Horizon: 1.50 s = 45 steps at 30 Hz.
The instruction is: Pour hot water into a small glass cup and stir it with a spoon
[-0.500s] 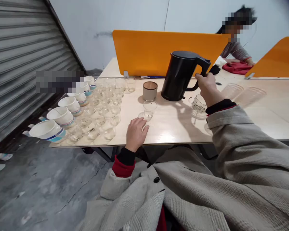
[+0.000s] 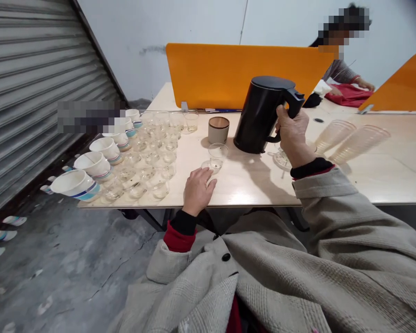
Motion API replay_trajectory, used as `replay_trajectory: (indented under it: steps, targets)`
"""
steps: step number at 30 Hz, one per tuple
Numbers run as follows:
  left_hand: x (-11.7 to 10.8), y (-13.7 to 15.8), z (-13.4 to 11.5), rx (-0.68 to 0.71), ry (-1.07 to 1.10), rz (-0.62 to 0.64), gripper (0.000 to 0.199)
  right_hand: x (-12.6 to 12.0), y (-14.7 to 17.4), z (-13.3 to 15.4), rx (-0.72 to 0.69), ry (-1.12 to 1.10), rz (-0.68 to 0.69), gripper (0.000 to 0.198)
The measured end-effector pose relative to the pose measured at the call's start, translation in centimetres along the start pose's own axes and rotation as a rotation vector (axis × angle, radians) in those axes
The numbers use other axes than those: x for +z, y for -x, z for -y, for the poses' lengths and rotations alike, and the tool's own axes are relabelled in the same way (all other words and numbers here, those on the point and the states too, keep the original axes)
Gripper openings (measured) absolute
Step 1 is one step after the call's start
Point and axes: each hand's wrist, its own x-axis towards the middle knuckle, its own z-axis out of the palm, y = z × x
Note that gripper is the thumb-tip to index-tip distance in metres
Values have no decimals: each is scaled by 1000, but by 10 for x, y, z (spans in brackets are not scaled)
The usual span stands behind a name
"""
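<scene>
Your right hand (image 2: 293, 132) is wrapped tight around the handle of the one black kettle (image 2: 261, 115), which stands tilted a little toward you, its base touching or just over the table (image 2: 249, 182) — you cannot tell which. Your left hand (image 2: 197, 189) lies flat and loose on the table edge, fingers spread, holding nothing, its fingertips just beside two small clear glasses (image 2: 215, 156); the nearer one is partly hidden behind the fingers.

One beige canister with a brown rim (image 2: 218, 129) stands left of the kettle, near it but apart. One cut-glass cup (image 2: 282, 157) on a glass saucer sits behind your right wrist, mostly covered. Two stacks of clear plastic cups (image 2: 346, 136) lie on their sides to the right. On the left end of the table, about six white bowls with coloured stripes (image 2: 76, 185) run in a line along the edge, and beside them stand rows of small clear glasses (image 2: 152, 148) — too many and too overlapped to count surely.

The table is pale wood laminate, with orange divider panels (image 2: 229, 74) standing on it. Beyond the divider another person (image 2: 343, 69) leans over a red cloth (image 2: 348, 96). A grey roller shutter (image 2: 24, 83) fills the left wall, the back wall is plain white, and the floor is bare grey concrete (image 2: 72, 268).
</scene>
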Motion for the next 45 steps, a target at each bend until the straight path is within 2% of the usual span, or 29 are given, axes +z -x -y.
replay_trajectory:
  steps: [2,4,9,13,18,22,25,27,29,32,36,39,45]
  targets:
    - [-1,0,-1,2,-18,18,38,-5,17,11,75,4,-91,40]
    - [-3,0,-3,5,-47,47,41,-10,33,21,91,5,-124,38]
    - [-8,0,-7,59,-100,129,43,-25,62,37,6,-69,-60,35]
    - [-6,-1,-7,110,-117,165,42,-29,75,44,-6,-86,-38,38]
    - [-2,-2,-6,83,-132,160,42,-36,91,55,15,-86,-29,41]
    - [-5,-2,-2,45,-64,123,36,-48,105,70,16,-129,-33,39]
    - [-6,3,-5,28,64,44,35,-58,112,88,31,-135,-59,44]
    - [-4,9,-14,47,185,3,42,-65,115,101,29,-128,-61,49]
    - [3,15,-29,73,330,22,61,-70,118,115,14,-107,-32,50]
    - [17,16,-55,77,560,138,100,-77,122,134,-24,-28,27,49]
    - [24,7,-82,-7,924,216,127,-83,123,155,-3,69,94,43]
    - [19,6,-98,-43,1187,284,125,-84,122,170,21,141,135,38]
    - [14,24,-125,-178,1366,242,103,-68,114,206,107,295,298,34]
